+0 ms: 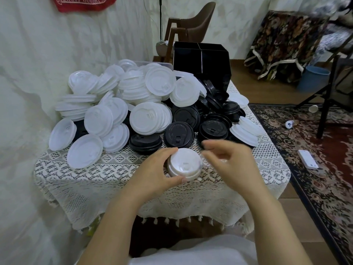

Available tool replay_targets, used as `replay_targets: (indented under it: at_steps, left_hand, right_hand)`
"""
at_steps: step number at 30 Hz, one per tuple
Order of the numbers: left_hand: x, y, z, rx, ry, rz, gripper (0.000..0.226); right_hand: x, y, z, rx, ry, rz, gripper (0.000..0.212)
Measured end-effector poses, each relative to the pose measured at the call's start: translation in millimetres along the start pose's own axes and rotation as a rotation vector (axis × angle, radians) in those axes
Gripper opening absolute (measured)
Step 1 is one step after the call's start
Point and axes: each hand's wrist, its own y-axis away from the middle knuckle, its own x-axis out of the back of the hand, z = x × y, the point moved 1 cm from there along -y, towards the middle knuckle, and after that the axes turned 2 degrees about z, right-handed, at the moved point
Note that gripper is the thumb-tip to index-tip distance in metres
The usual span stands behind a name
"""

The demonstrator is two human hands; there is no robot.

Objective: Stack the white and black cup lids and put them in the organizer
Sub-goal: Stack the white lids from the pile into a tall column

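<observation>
A small stack of white lids [185, 163] rests on the lace tablecloth [107, 175] near the table's front. My left hand [156, 169] grips the stack from its left side, thumb at the front edge. My right hand [229, 161] hovers just right of the stack, fingers loosely curled and blurred, holding nothing. Behind them lies a big heap of white lids [118, 104] on the left and black lids [210, 119] on the right. The black organizer [200, 58], split into compartments, stands at the table's far edge.
A clear plastic tub [152, 63] sits behind the white heap. A wall with white covering runs along the left. A chair [191, 25] stands behind the table. On the patterned rug to the right lie a white phone-like device [308, 159] and a paper cup [313, 108].
</observation>
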Motion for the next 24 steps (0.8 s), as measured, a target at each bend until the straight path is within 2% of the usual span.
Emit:
replay_targets:
  at_steps: [2, 4, 7, 10, 24]
  left_hand:
    - [0.3, 0.1, -0.2, 0.006, 0.010, -0.001, 0.083]
    - [0.4, 0.0, -0.5, 0.007, 0.012, -0.002, 0.083]
    - [0.0, 0.0, 0.0, 0.005, 0.022, -0.014, 0.080]
    - [0.5, -0.3, 0.0, 0.000, 0.034, -0.014, 0.078]
    - [-0.5, -0.8, -1.7, 0.001, 0.051, -0.005, 0.079]
  right_hand:
    - [9.3, -7.4, 11.5, -0.039, -0.020, 0.343, 0.026]
    - [13.0, -15.7, 25.3, -0.137, 0.052, 0.511, 0.030]
    - [10.5, -26.1, 44.4, -0.310, 0.131, 0.494, 0.048]
    - [4.8, -33.1, 55.1, -0.381, 0.158, 0.459, 0.054]
    - [5.7, -34.6, 57.3, -0.373, 0.071, 0.498, 0.040]
